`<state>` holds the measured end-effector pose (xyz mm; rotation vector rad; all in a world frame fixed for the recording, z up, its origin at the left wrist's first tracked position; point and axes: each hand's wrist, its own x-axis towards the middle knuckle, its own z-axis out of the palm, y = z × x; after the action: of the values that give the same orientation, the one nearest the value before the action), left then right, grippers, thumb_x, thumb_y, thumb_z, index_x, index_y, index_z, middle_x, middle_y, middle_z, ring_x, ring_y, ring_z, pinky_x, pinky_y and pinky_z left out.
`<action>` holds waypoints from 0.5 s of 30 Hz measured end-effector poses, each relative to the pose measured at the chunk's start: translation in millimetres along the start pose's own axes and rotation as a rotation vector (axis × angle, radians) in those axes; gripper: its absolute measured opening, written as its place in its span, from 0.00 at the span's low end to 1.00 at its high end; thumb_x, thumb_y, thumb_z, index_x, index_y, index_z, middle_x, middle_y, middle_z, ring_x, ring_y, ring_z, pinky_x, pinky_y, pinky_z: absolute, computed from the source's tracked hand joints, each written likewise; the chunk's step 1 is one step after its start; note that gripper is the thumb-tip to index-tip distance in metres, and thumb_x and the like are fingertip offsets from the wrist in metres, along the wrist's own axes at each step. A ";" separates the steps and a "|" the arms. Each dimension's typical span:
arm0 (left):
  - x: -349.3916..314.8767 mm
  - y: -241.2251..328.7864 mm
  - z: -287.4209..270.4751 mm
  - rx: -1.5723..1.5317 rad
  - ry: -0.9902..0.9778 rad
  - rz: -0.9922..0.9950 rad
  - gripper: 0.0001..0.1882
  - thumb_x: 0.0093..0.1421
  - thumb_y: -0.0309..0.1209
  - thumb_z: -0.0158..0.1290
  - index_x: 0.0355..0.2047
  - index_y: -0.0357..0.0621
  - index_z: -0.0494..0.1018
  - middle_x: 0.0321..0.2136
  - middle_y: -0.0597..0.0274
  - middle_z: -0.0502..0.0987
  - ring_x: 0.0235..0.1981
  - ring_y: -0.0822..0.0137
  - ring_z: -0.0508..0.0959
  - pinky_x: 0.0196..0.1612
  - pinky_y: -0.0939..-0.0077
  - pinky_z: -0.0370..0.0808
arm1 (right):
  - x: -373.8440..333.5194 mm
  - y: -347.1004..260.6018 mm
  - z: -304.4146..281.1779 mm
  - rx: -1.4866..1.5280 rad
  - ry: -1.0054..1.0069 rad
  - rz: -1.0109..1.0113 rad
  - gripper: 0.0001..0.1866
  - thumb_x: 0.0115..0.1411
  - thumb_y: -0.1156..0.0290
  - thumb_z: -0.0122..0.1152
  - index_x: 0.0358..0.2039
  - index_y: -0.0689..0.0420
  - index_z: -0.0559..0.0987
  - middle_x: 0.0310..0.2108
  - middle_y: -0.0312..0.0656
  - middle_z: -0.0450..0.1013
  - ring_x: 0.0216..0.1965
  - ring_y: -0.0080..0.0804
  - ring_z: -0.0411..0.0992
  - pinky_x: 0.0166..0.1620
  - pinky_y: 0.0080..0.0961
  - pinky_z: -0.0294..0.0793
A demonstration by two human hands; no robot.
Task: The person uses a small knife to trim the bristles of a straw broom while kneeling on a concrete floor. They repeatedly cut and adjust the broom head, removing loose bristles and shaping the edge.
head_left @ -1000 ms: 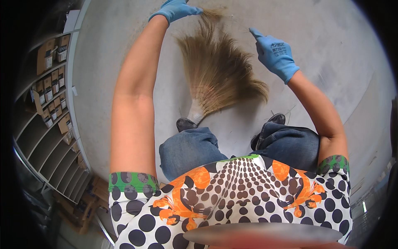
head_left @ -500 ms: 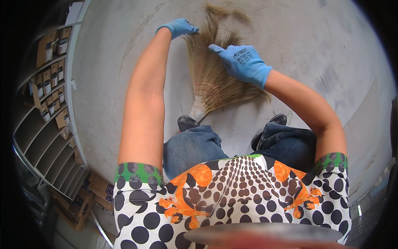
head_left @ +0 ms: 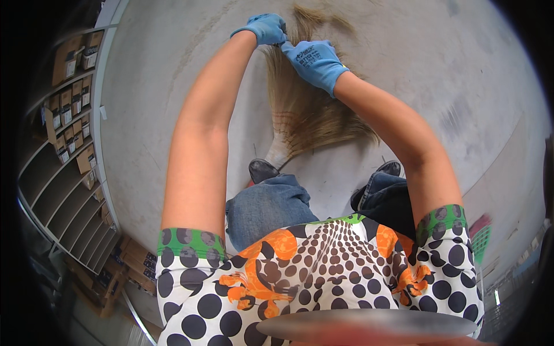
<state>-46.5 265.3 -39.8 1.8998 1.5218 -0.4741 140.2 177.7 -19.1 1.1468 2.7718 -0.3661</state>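
A straw broom head (head_left: 285, 109) lies fanned out on the floor, its pale bound neck (head_left: 279, 151) next to my left shoe (head_left: 262, 170). At the far bristle tips my left hand (head_left: 266, 29), in a blue glove, is closed on strands of straw. My right hand (head_left: 316, 64), gloved alike, is closed over the bristles just to the right and nearer. Its fingertips meet those of my left hand; what lies between them is partly hidden. My right forearm passes above the right side of the fan.
Loose straw tufts (head_left: 309, 12) lie on the concrete floor (head_left: 156, 98) beyond the broom. Shelving with several cardboard boxes (head_left: 69, 60) stands along the left. A green and pink mesh-like thing (head_left: 480, 239) shows at the lower right, behind my arm.
Both hands have moved farther out toward the bristle tips and come together. My right arm has swung leftward, uncovering the green and pink thing. The bristles look smeared by motion now.
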 end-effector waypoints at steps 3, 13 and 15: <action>-1.6 -3.6 7.6 0.040 0.085 0.020 0.16 0.58 0.43 0.63 0.44 0.54 0.87 0.41 0.60 0.88 0.44 0.57 0.85 0.53 0.65 0.77 | 0.6 2.5 0.3 0.014 0.017 0.014 0.24 0.68 0.73 0.51 0.64 0.52 0.71 0.33 0.46 0.81 0.31 0.48 0.83 0.31 0.48 0.79; 7.9 28.4 44.4 0.200 0.362 0.108 0.12 0.58 0.45 0.62 0.37 0.60 0.89 0.42 0.74 0.87 0.51 0.64 0.81 0.55 0.61 0.75 | -23.1 16.3 6.1 0.046 -0.083 0.132 0.14 0.70 0.70 0.49 0.53 0.57 0.76 0.35 0.48 0.84 0.35 0.49 0.84 0.36 0.52 0.75; 3.2 27.9 44.9 0.235 0.361 0.097 0.11 0.57 0.44 0.62 0.36 0.60 0.89 0.42 0.77 0.87 0.51 0.65 0.80 0.55 0.61 0.75 | -25.1 16.8 2.8 0.053 -0.105 0.125 0.15 0.71 0.70 0.47 0.55 0.56 0.75 0.36 0.49 0.83 0.36 0.50 0.84 0.36 0.52 0.77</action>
<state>-13.8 233.9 -67.1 2.3296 1.6451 -0.2849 169.9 171.4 -19.8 1.2674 2.6003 -0.4743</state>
